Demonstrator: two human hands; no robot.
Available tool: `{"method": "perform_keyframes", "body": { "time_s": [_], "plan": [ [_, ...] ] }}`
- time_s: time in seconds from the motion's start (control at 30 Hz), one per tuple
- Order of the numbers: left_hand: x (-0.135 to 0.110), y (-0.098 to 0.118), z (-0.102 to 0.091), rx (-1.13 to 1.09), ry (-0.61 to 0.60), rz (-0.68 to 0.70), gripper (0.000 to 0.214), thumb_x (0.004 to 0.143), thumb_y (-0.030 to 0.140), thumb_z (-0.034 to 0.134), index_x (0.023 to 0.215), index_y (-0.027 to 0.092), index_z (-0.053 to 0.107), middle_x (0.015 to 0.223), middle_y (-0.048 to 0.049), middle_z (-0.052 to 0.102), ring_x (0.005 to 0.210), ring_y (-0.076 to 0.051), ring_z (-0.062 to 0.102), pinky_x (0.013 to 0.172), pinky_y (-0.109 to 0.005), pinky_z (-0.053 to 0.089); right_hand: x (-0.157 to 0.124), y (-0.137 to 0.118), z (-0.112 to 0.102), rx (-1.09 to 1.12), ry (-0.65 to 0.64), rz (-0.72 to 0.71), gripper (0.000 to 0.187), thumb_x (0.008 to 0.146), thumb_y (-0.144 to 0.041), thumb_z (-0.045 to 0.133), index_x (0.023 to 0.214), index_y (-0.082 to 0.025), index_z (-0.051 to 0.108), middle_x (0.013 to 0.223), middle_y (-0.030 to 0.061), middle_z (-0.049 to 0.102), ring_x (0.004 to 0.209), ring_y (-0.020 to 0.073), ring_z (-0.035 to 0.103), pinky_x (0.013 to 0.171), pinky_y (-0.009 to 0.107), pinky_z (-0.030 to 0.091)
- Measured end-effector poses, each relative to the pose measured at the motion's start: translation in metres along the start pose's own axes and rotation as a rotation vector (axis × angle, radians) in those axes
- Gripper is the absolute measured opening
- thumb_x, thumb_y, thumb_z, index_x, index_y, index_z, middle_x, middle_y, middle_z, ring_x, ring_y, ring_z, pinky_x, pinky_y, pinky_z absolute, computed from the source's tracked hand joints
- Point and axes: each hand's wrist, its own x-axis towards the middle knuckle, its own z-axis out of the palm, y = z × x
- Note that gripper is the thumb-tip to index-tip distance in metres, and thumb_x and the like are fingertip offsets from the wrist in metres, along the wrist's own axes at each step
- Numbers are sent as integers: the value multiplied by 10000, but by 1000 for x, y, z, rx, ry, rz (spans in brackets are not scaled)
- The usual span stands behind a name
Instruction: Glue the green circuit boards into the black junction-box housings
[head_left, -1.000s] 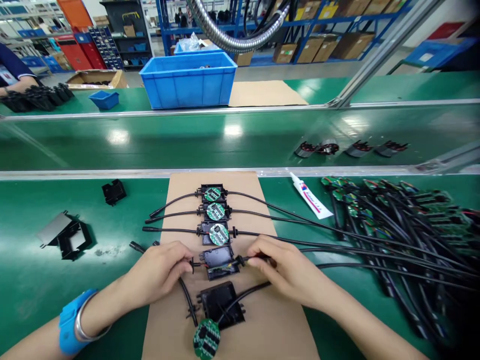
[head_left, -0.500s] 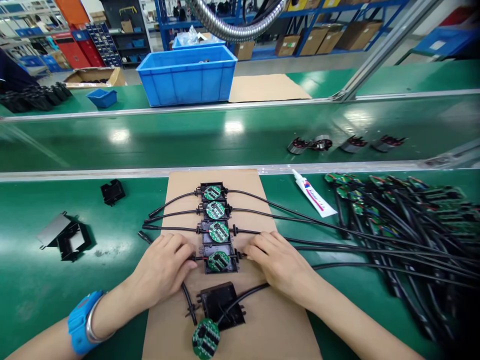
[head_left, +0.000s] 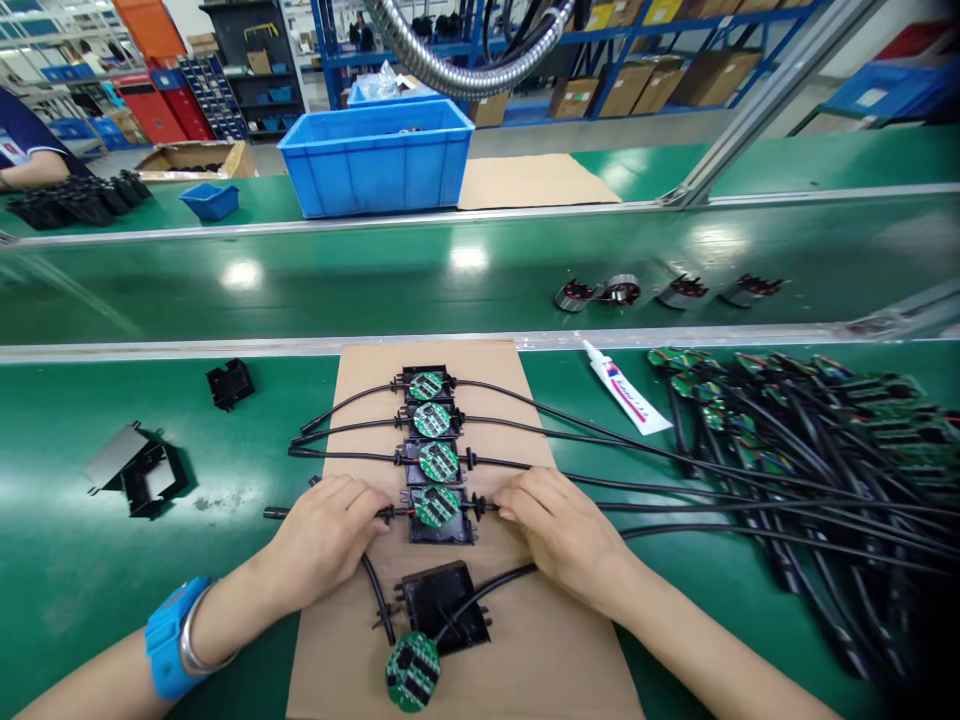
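Observation:
Both hands are closed on a black cable [head_left: 276, 513], one on each side of a round green circuit board [head_left: 437, 507]. My left hand [head_left: 330, 530] pinches the cable left of the board, and my right hand [head_left: 555, 520] grips it by the black grommet on the right. That board lies over the nearest of several black plastic housings [head_left: 442, 533] lined up on a cardboard sheet [head_left: 555, 660]. The farther housings each carry a similar board with cables out both sides. Closer to me, a loose board [head_left: 413, 672] hangs over the edge of another black housing [head_left: 444, 605].
A heap of cabled boards [head_left: 795, 500] covers the right side, beside a white glue tube [head_left: 628, 388]. Black housing parts [head_left: 154, 478] lie at left. Metal motor parts [head_left: 682, 291] sit on the green belt [head_left: 337, 280]. A blue bin [head_left: 379, 160] stands beyond.
The cable and board between my hands have shifted slightly away from me over the housing. The motor parts have slid left. Another person's arm has come into view at the far left.

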Motion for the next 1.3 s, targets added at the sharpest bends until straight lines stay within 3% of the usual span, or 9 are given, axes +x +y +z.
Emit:
{"method": "perform_keyframes", "body": {
  "time_s": [0.23,0.37,0.5,0.57,0.67,0.77,0.87,1.03,1.3],
  "plan": [
    [0,1,5,56,15,-10,144,951,195,447,968,170,588,863,-63,608,773,-213,532,678,-344,441,-6,2,1,-77,-135,-12,226,887,-44,428,845,-165,614,790,54,576,729,182,459,686,332,344],
    [-4,6,-8,-7,35,-14,176,929,185,476,1074,173,575,1001,-86,604,881,-230,524,739,-371,421,-7,-11,-10,-33,-88,-11,176,888,-82,467,887,-171,619,841,63,592,774,187,481,718,342,347],
    [-12,12,-22,-171,-208,148,199,850,194,516,1034,190,591,952,-62,603,842,-224,514,757,-386,401,-11,-29,-19,136,-213,-23,103,881,-192,502,876,-182,604,803,54,560,759,195,471,703,355,360],
    [-16,12,-25,-152,-260,200,173,858,179,501,1000,194,600,909,-54,613,845,-224,523,786,-394,388,-14,-34,-21,189,-266,-21,132,892,-165,465,849,-188,588,790,51,550,756,191,472,694,348,372],
    [-22,14,-29,-107,-162,239,161,914,119,447,936,185,592,853,-45,622,821,-197,541,801,-374,380,-21,-33,-27,255,-236,-1,174,913,-103,410,896,-184,563,820,59,551,769,186,480,695,330,396],
    [-30,22,-34,-138,-109,236,127,918,115,464,956,170,572,812,-39,604,725,-174,519,717,-333,391,-27,-26,-36,266,-276,59,166,915,-96,405,888,-190,539,826,56,532,764,184,483,664,311,404],
    [-40,34,-32,-112,-158,224,124,907,103,474,971,164,562,796,-35,593,688,-182,513,641,-322,397,-34,-18,-36,182,-322,108,195,901,-73,388,807,-197,504,792,43,503,713,174,455,612,296,386],
    [-51,40,-11,-20,-263,116,115,910,120,460,886,185,552,800,-31,584,714,-202,547,657,-342,439,-41,-13,-21,55,-298,81,208,900,-73,377,776,-191,495,795,51,494,707,177,412,634,314,373],
    [-46,32,-12,87,-78,11,172,939,131,415,832,180,540,732,-32,539,628,-191,473,581,-323,390,-40,-14,-24,118,-269,42,229,896,-64,361,759,-186,499,767,46,485,700,172,412,630,307,345]
  ]
}}
